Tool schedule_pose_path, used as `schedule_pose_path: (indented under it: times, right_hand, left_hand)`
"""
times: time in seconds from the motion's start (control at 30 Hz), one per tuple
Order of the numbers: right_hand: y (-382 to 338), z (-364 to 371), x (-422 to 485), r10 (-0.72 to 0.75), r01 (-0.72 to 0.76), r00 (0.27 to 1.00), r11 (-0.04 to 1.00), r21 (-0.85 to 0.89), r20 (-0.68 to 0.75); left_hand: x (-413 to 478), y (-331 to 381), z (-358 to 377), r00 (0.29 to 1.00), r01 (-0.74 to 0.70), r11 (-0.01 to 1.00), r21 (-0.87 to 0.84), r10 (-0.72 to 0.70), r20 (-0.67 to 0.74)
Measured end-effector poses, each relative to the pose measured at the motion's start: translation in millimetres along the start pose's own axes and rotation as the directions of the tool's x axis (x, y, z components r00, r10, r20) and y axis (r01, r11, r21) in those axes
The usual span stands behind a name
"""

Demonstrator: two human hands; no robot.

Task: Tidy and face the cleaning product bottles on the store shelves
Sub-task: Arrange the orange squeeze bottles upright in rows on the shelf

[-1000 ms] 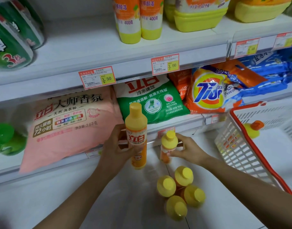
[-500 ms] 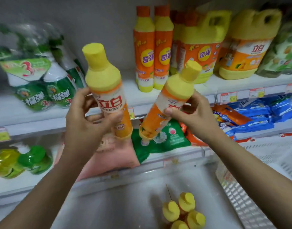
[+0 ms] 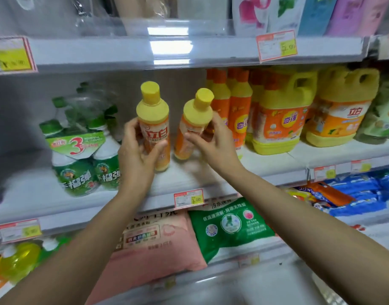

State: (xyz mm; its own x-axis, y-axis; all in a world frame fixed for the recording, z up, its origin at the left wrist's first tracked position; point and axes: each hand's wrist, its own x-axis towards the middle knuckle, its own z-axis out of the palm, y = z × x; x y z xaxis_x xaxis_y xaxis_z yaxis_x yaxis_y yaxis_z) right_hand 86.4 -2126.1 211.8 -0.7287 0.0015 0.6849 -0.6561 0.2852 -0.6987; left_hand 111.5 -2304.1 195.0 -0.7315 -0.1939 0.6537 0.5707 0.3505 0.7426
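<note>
Shelves full of soap and cleaners fill our view. We hold two yellow-capped bottles over the middle shelf, in the gap between the green bottles and the tall orange bottles. Our left hand grips the left bottle, which stands straight with its label facing us. Our right hand grips the right bottle, which leans right. We think it needs standing up next.

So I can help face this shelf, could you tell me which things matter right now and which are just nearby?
In hand:
left bottle in left hand
right bottle in right hand

Just nearby:
green bottle pack
yellow jugs
pink bag
green bag
</note>
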Motion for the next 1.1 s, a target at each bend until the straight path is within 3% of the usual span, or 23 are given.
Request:
schedule_pose_path:
  times: [0.23,0.37,0.53,0.63,0.83,1.1]
  right_hand:
    - [35,54,56,0.157,-0.164,0.984,0.983,-0.087,-0.082]
    - [44,80,82,0.203,-0.215,0.970,0.973,-0.081,-0.136]
    - [51,92,107,0.253,-0.257,0.966,0.960,-0.108,-0.051]
    - [54,97,112,0.239,-0.240,0.971,0.963,-0.125,-0.021]
    - [71,90,102,0.341,-0.336,0.932,0.940,-0.060,0.126]
    - [84,91,106,0.347,-0.346,0.937,0.938,-0.010,0.035]
  left_hand:
    - [58,-49,10,0.988,0.144,0.977,0.155,-0.133,-0.081]
    - [78,-55,23,0.983,0.185,0.967,0.174,-0.178,-0.054]
    - [110,-63,28,0.962,0.274,0.943,0.187,-0.264,-0.073]
    - [124,-81,36,0.967,0.254,0.927,0.278,-0.237,-0.093]
    - [132,-101,43,0.977,0.212,0.942,0.258,-0.198,-0.080]
    - [115,-92,48,0.953,0.292,0.934,0.207,-0.302,0.017]
